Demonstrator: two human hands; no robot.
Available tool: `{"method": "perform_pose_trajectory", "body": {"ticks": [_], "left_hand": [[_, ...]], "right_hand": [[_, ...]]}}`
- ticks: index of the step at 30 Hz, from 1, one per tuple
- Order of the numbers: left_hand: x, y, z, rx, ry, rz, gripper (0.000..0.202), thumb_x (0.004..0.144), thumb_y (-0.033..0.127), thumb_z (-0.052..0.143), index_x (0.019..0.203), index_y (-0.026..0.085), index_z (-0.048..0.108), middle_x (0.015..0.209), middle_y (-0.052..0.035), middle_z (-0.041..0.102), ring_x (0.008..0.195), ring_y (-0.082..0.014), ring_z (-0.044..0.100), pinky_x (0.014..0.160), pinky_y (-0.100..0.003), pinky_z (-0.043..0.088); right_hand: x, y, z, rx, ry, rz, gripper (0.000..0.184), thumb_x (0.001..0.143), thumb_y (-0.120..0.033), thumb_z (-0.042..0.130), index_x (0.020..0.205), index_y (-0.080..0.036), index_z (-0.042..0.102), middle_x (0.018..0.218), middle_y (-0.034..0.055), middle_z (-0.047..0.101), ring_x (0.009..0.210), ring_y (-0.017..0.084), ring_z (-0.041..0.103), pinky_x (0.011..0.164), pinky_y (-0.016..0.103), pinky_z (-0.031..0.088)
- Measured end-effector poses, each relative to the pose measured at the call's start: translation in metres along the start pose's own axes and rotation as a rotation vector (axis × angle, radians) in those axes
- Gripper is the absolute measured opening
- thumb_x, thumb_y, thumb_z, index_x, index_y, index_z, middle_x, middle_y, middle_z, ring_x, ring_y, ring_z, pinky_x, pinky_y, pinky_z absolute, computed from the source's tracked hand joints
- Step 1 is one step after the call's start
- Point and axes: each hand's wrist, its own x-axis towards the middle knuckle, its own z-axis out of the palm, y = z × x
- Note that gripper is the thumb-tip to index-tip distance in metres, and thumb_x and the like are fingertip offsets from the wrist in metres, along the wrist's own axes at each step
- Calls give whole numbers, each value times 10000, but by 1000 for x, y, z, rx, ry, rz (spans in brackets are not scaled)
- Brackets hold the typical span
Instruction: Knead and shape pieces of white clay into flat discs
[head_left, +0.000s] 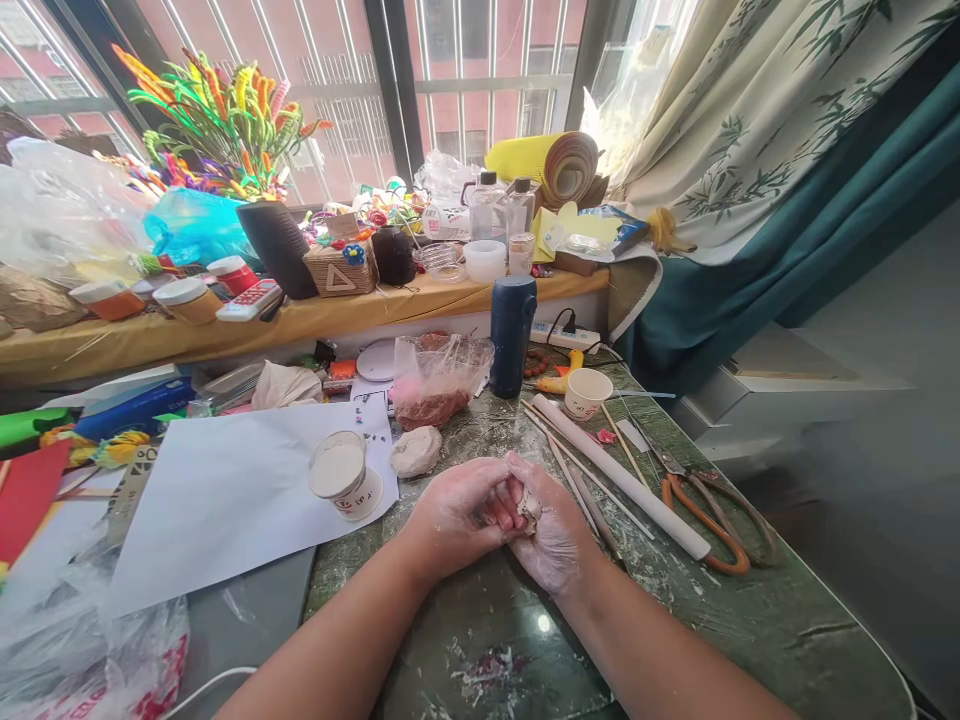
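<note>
My left hand (pixel 457 515) and my right hand (pixel 551 530) are pressed together over the green marble table (pixel 750 620), both dusted white. Between them they squeeze a small lump of pale clay (pixel 528 508), mostly hidden by the fingers. Another lump of clay (pixel 415 450) lies on the table just beyond my left hand. A paper cup (pixel 341 473) filled with white material stands on a white sheet of paper (pixel 232 490) to the left.
A long white rolling rod (pixel 619 475), thin wooden sticks (pixel 581 470) and orange-handled scissors (pixel 705 510) lie to the right. A plastic bag (pixel 439 375), a dark blue flask (pixel 512 335) and a small cup (pixel 587 392) stand behind. The window ledge is crowded with craft items.
</note>
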Motion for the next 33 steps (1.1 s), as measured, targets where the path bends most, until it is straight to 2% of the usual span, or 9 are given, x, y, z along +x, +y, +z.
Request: {"method": "perform_pose_trajectory", "body": {"ticks": [5, 9, 12, 15, 19, 22, 25, 29, 33], "left_hand": [[-2, -6, 1, 62, 33, 53, 486, 858, 242, 723, 1328, 238, 596, 1155, -99, 708, 993, -206, 706, 884, -327, 591], [-5, -16, -2, 86, 43, 80, 642, 867, 327, 747, 1463, 276, 514, 1521, -153, 520, 1370, -310, 539, 1127, -471, 479], [-5, -17, -5, 111, 57, 51, 544, 895, 343, 721, 1413, 282, 567, 1413, -133, 621, 1325, -297, 574, 1124, -486, 475], [-4, -16, -7, 163, 115, -6, 474, 911, 305, 692, 1372, 270, 589, 1310, -114, 678, 1231, -271, 623, 1076, -467, 500], [-1, -16, -6, 250, 152, 16, 603, 812, 410, 809, 1353, 267, 585, 1212, -96, 714, 1181, -291, 621, 1072, -490, 472], [0, -14, -6, 227, 92, 50, 652, 742, 520, 848, 1295, 262, 617, 1241, -109, 691, 1201, -305, 603, 1083, -486, 456], [-2, -12, -8, 139, 83, 89, 574, 819, 542, 772, 1291, 256, 618, 1332, -131, 631, 1257, -299, 568, 1095, -469, 445], [-7, -18, -12, 27, 239, 48, 321, 1000, 443, 534, 1226, 232, 619, 1288, -127, 637, 1240, -273, 572, 1079, -466, 442], [-7, -23, -12, 23, 321, -17, 247, 1029, 362, 471, 1155, 222, 631, 1216, -108, 660, 1179, -254, 600, 1046, -456, 458]], "right_hand": [[0, -1, 4, 76, 49, -5, 529, 813, -504, 773, 478, -210, 488, 386, -55, 409, 424, 102, 395, 496, 247, 410], [2, -1, 3, 131, 30, 73, 397, 870, -571, 691, 714, -207, 670, 557, -17, 587, 514, 132, 523, 539, 259, 475], [4, -2, 1, 91, -47, 138, 438, 885, -621, 642, 914, -192, 726, 720, 29, 689, 663, 190, 638, 606, 299, 530], [5, -5, 0, 25, 33, 48, 417, 865, -594, 684, 915, -182, 725, 815, 45, 732, 743, 200, 677, 691, 315, 561], [6, -11, 0, -1, 73, 72, 315, 899, -461, 652, 943, -159, 731, 853, 69, 750, 722, 196, 686, 676, 319, 572], [6, -13, -1, 14, 78, 173, 319, 904, -445, 601, 858, -152, 717, 753, 77, 730, 602, 180, 650, 564, 303, 543], [6, -15, -4, 12, 128, 182, 363, 876, -496, 636, 699, -180, 647, 589, 29, 655, 458, 132, 556, 455, 249, 456], [2, -19, -5, -8, 15, 137, 511, 819, -539, 735, 537, -212, 460, 423, -47, 500, 355, 83, 388, 406, 217, 350], [1, -16, -5, -103, -46, 113, 583, 782, -492, 799, 457, -200, 412, 356, -75, 366, 337, 54, 289, 388, 210, 230]]}}
